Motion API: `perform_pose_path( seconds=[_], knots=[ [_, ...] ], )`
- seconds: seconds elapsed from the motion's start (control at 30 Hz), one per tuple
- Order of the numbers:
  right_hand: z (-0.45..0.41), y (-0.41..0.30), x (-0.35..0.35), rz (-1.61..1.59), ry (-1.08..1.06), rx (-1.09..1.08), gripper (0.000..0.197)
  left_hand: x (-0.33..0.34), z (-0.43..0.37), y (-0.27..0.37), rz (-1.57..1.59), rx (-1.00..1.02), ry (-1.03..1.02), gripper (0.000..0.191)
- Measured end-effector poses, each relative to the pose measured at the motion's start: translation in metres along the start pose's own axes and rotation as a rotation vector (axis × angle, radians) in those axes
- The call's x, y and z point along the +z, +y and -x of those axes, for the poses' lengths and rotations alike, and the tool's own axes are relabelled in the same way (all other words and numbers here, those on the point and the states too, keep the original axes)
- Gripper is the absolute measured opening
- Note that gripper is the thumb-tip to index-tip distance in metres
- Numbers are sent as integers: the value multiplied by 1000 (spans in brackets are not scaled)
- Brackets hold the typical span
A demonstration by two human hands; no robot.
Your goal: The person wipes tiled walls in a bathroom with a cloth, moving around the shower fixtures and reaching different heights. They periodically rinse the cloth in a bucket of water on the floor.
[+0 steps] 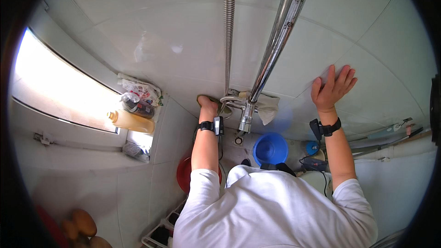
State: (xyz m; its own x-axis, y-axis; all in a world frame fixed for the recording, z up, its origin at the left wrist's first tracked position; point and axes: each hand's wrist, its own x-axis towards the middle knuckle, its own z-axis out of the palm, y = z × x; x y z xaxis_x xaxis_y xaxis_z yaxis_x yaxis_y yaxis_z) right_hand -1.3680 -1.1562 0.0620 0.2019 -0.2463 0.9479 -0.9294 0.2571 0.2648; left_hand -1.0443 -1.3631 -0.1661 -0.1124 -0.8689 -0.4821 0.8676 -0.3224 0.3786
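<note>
My left hand is beside the chrome shower mixer tap, against a dark olive-brown item that looks like a cloth or pad. Its fingers are mostly hidden, so I cannot tell whether they grip it. With fingers spread, my right hand lies flat on the white tiled wall, holding nothing. A pale cloth hangs behind the tap on its right. From the tap rise a chrome riser pipe and a ribbed metal shower hose.
Below the tap stand a blue plastic basin and, left of it, a red basin. A window ledge at left holds a yellowish plastic bottle and plastic packages. A blue-topped item and cables are at lower right.
</note>
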Motion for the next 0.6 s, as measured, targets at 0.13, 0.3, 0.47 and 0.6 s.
perform_pose_path(
  seconds=[0.13, 0.3, 0.47, 0.6],
  knots=[
    [0, 1, 0, -28, 3, -10, 52, 49, 21, 25, -77, 140, -115, 64],
    [-3, -4, -5, -33, -4, -13, 53, 127, 52, 53, -1254, 1488, 246, 67],
    [1, 0, 1, -23, 5, 5, 52, 116, 32, 60, -1238, 1708, 33, 71],
    [6, 10, -4, 8, -12, -3, 52, 101, 10, 35, -152, 1017, 9, 51]
  ],
)
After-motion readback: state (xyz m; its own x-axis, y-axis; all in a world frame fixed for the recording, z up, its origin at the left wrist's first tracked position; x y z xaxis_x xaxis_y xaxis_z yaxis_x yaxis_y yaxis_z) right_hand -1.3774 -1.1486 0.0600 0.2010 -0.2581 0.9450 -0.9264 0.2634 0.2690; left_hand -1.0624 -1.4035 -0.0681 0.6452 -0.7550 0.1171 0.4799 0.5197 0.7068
